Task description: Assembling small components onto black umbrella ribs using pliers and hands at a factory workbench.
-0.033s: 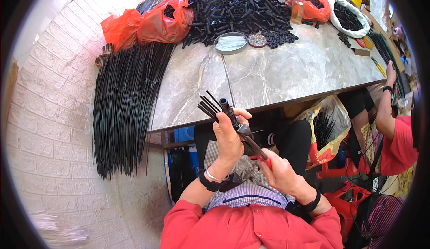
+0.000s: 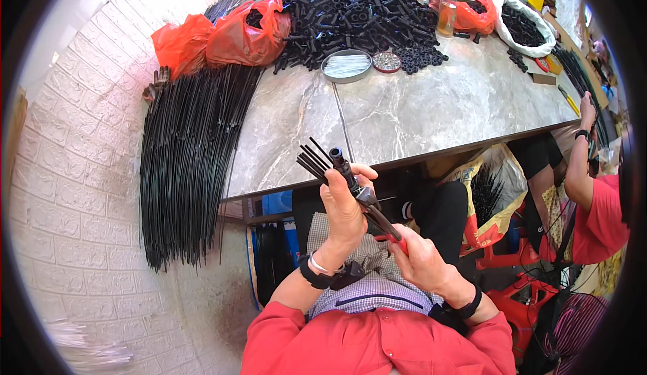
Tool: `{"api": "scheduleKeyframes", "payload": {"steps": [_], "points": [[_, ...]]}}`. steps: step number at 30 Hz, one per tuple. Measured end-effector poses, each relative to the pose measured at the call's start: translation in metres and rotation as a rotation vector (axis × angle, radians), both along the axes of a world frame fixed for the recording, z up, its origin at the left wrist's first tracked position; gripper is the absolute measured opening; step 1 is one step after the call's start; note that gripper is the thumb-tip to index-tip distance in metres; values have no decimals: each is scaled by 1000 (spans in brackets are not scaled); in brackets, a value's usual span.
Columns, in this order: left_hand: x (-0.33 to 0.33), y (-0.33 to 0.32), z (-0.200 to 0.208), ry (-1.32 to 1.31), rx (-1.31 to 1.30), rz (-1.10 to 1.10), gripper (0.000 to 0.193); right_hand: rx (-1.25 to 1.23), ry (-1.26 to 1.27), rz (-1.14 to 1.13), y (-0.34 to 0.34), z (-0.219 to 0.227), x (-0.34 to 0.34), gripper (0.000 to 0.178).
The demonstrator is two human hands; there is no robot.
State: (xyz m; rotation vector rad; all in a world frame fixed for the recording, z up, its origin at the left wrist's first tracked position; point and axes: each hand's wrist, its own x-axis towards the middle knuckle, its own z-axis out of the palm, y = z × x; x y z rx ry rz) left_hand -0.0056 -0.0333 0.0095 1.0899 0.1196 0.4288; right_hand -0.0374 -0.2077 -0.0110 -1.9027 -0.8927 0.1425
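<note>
In front of my lap, near the table's front edge, my left hand (image 2: 345, 210) is closed around a black tubular fitting (image 2: 342, 164) and a small bunch of thin black rods (image 2: 314, 160). The fitting's open round end points up and away from me. My right hand (image 2: 424, 262) grips the pliers (image 2: 385, 224) by their red handles, of which only a bit shows. The dark head of the pliers meets the lower part of the fitting beside my left fingers. Just where the jaws bite is hidden by the hand.
A thick bundle of long black rods (image 2: 192, 166) hangs over the table's (image 2: 431, 105) left edge. Behind lie a heap of black fittings (image 2: 357, 11), red bags (image 2: 249, 34), a dish of white sticks (image 2: 347, 77) and a small tin (image 2: 387, 62). At right, a co-worker's arm (image 2: 579, 172) holds rods.
</note>
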Motion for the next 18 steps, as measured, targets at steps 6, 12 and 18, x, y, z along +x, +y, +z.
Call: {"api": "scheduleKeyframes", "payload": {"steps": [6,12,18], "points": [[5,-6,7,88,-103,93,69,10,-55,-79,12,-5,-1,40],[12,-7,10,103,-149,79,66,100,-90,-106,21,-12,4,37],[25,3,1,174,-39,57,68,128,19,-94,20,-3,13,41]]}}
